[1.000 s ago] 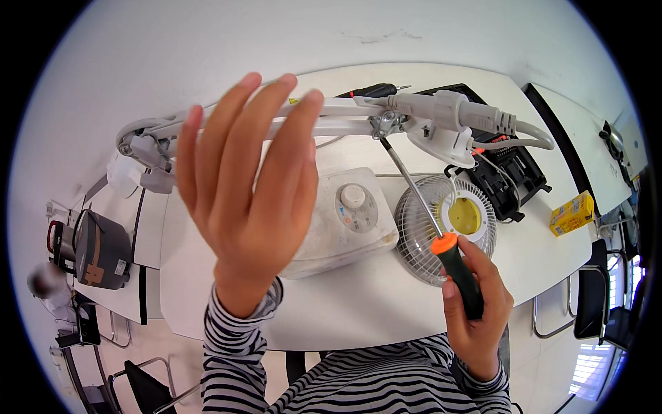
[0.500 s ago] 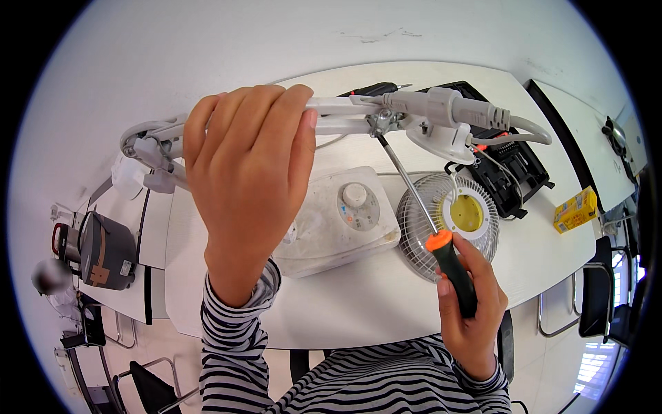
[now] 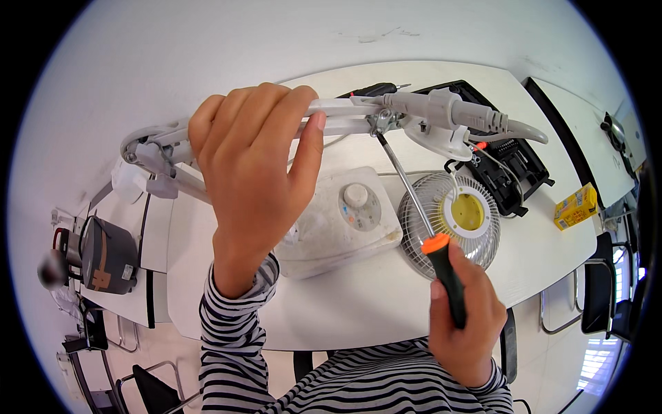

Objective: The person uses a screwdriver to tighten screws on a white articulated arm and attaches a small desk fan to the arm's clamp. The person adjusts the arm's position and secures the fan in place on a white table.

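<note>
My left hand (image 3: 258,165) grips a white jointed lamp arm (image 3: 345,109) held up above the table. My right hand (image 3: 463,317) holds a screwdriver (image 3: 445,272) with an orange and black handle. Its long shaft runs up to the metal joint (image 3: 381,123) of the arm, and the tip sits at that joint. A white lamp head with a grey cable (image 3: 455,117) hangs off the right end of the arm. Below the arm, on the white table (image 3: 358,310), lie a white fan base with a dial (image 3: 345,221) and a round fan grille with a yellow centre (image 3: 458,214).
A black tool case (image 3: 507,162) lies open at the back right of the table. A small yellow box (image 3: 576,205) sits near the right edge. A dark pot (image 3: 107,255) stands on a side table at the left. Chairs (image 3: 593,297) stand at the right.
My left hand went from raised and spread open to closed around the lamp arm. The right hand with the screwdriver stayed almost still.
</note>
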Motion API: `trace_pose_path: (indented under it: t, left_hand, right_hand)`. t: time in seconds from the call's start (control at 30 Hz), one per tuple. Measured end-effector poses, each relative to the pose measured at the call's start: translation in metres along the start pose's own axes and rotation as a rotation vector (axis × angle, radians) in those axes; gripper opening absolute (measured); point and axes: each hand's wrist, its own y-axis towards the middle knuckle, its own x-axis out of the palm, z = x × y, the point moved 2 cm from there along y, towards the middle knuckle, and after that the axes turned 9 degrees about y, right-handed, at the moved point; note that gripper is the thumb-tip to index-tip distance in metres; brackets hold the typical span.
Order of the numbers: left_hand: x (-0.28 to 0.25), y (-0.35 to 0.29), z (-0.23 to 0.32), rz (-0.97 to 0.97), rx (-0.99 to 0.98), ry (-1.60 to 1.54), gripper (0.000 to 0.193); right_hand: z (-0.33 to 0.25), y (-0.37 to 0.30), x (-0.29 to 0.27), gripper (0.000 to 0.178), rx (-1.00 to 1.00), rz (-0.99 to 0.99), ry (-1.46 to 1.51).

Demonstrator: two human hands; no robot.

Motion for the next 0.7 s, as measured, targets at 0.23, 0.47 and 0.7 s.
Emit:
trace_pose_path:
  t: [0.23,0.47,0.7]
  left_hand:
    - [0.003,-0.003,-0.001,0.026,0.013,0.021,0.012]
    - [0.001,-0.002,0.0,0.039,0.003,0.036,0.013]
    - [0.001,-0.003,0.001,0.044,-0.005,0.048,0.014]
  right_hand:
    - [0.012,0.002,-0.009,0.034,0.46,-0.017,0.625]
    - [0.014,0.003,-0.009,0.036,0.561,-0.058,0.844]
    - [0.033,-0.002,0.002,0.03,0.866,-0.12,1.677]
